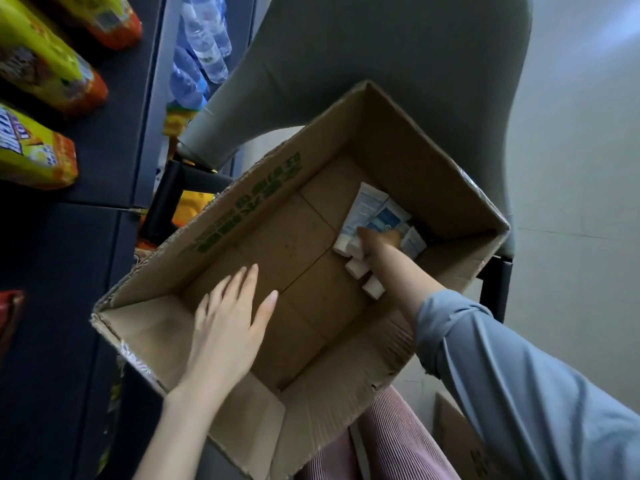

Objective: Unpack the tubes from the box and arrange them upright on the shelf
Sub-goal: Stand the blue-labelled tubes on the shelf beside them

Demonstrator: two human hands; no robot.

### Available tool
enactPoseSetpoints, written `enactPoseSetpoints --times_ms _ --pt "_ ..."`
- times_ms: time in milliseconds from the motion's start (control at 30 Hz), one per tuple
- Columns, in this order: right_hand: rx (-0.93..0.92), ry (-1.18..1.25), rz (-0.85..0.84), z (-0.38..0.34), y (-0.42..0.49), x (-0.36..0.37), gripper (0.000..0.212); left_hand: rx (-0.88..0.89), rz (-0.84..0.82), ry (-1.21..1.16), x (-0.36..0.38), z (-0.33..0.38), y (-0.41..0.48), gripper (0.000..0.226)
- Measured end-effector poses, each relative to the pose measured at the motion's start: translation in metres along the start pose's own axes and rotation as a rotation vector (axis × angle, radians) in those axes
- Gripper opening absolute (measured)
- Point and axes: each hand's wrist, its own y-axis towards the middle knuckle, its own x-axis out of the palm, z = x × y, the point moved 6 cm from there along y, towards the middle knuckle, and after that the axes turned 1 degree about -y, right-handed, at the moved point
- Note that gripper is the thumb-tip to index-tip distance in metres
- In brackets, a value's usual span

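Note:
An open cardboard box [263, 202] rests on a grey chair in front of me. Several white and blue tubes [367, 206] with white caps lie in a bunch in the box's far right corner. My right hand [378, 241] is deep in that corner, fingers curled round the bunch of tubes. My left hand [230, 323] hovers flat inside the box's near left part, fingers spread and straight, holding nothing. The box floor under it is bare cardboard.
Dark shelves [114, 133] stand at left with yellow and orange snack bags [38, 150]. Water bottles [201, 50] lie further back. The grey chair back [381, 57] rises behind the box. Another cardboard piece [460, 441] lies at lower right.

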Motion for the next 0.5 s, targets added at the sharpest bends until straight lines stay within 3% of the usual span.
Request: enactPoseSetpoints --times_ms 233,400,500 --pt "0.103 0.414 -0.369 -0.003 -0.059 0.019 0.049 0.001 0.048 -0.412 -0.004 0.012 0.006 0.054" --pt "-0.242 0.150 -0.477 -0.001 -0.124 0.014 0.062 0.005 0.148 -0.659 -0.023 0.017 0.008 0.043" --pt "-0.490 0.023 -0.532 0.001 -0.161 0.007 0.054 0.001 0.174 -0.769 -0.034 0.015 0.008 0.041"
